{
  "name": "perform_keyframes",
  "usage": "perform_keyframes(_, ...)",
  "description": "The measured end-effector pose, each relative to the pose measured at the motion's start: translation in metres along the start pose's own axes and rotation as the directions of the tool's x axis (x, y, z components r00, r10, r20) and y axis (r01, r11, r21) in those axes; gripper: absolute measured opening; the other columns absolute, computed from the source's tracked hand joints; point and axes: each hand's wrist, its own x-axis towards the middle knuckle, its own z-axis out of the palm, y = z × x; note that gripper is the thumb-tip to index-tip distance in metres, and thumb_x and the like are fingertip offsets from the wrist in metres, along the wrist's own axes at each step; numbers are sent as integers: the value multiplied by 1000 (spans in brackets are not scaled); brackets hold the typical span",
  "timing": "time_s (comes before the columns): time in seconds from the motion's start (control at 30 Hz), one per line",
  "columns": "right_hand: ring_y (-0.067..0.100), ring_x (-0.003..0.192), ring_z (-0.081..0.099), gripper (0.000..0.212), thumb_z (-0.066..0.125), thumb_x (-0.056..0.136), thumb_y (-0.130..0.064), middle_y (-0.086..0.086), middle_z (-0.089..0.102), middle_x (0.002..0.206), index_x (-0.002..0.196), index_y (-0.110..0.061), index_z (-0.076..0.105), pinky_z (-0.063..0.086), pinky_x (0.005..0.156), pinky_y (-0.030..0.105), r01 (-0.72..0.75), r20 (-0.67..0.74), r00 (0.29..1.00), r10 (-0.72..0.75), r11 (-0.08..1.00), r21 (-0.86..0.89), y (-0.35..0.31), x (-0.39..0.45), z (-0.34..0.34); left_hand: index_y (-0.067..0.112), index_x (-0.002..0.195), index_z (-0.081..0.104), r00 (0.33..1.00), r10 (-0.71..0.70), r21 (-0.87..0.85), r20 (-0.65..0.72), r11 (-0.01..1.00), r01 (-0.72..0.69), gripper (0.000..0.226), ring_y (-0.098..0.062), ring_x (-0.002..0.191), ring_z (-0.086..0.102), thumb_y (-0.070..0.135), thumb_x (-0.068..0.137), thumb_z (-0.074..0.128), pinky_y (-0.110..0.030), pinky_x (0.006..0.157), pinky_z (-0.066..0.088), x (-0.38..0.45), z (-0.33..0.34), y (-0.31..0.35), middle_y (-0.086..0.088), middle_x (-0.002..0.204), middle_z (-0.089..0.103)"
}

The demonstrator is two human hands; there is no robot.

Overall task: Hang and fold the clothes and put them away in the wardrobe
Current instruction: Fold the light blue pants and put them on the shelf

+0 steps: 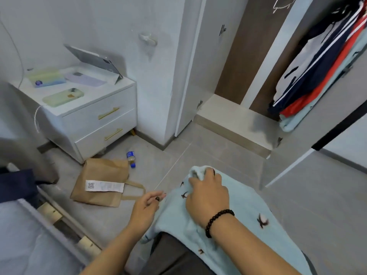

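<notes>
A: Item one, the garment?
B: Light blue top (234,221) with small dark printed motifs, draped over the person's lap at lower right. The right hand (206,193), black bead bracelet (217,222) at the wrist, has its fingers curled into a bunched fold at the top edge of the cloth.

A: The left hand (146,209)?
B: Just beside the cloth's left edge, fingers loosely curled, thumb and forefinger close together; whether they pinch the fabric cannot be told.

A: The wardrobe (236,118)?
B: Open, ahead and to the right. Hanging clothes (317,72) in white, navy, red and pale blue on its right side.

A: Floor items?
B: Brown paper bag (103,183) lying flat, with a white printed slip (104,186) bearing a square code; its text is too small to read. A small bottle (131,158) with a blue label and cap lies just beyond it, brand illegible.

A: The nightstand (95,116)?
B: White, two drawers with gold handles. On top: three phones (63,97) in pastel cases and a propped tablet (93,60).
</notes>
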Motion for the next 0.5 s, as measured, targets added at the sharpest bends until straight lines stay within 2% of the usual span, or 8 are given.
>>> perform_keyframes(0.07,31,121,33,41,43,91,-25,10,26,139,132,-26,48,40,84,35,-7,3,1000,7,998,-70,-4,7,5,9,112,65,996,-83,0,23,997,83,24,-3,95,66,0,97,49,-13,72,50,14,1,-9,-1,108,69)
perform_keyframes(0.17,30,120,33,36,44,91,-27,9,26,139,126,-26,52,37,81,34,-25,30,999,28,994,-108,-5,21,6,17,111,65,977,-197,56,80,980,192,20,-13,102,64,10,97,53,-23,80,48,37,4,-22,1,111,67)
perform_keyframes(0.27,28,120,32,33,44,91,-27,8,25,140,122,-26,53,31,76,33,-17,51,998,25,988,-152,-8,34,11,22,111,64,924,-355,153,143,930,333,17,-12,97,63,22,96,55,-25,76,49,59,9,-34,2,108,67)
perform_keyframes(0.33,27,120,32,32,43,91,-27,7,25,139,121,-27,53,29,75,32,-8,58,998,19,984,-178,-10,42,15,19,103,67,877,-443,179,186,893,413,17,-15,92,64,24,98,51,-28,77,50,70,14,-42,-3,104,70)
perform_keyframes(0.4,26,119,31,33,43,91,-27,5,25,138,122,-30,52,29,74,31,-1,55,998,11,985,-172,-11,48,17,11,97,70,839,-502,235,209,859,456,27,-17,85,63,24,100,46,-27,73,48,80,17,-49,-10,99,71)
perform_keyframes(0.43,25,119,30,34,43,90,-28,4,24,138,123,-31,52,30,75,31,2,51,999,6,987,-163,-11,50,18,6,101,70,826,-523,249,209,845,472,31,-20,86,62,24,100,45,-28,74,48,83,19,-52,-14,103,71)
perform_keyframes(0.5,23,121,29,36,42,90,-30,3,22,139,125,-31,50,35,80,31,11,48,999,-4,990,-137,-11,53,20,-1,116,65,804,-556,271,210,823,499,36,-24,100,60,24,102,43,-34,88,48,92,21,-57,-19,118,66)
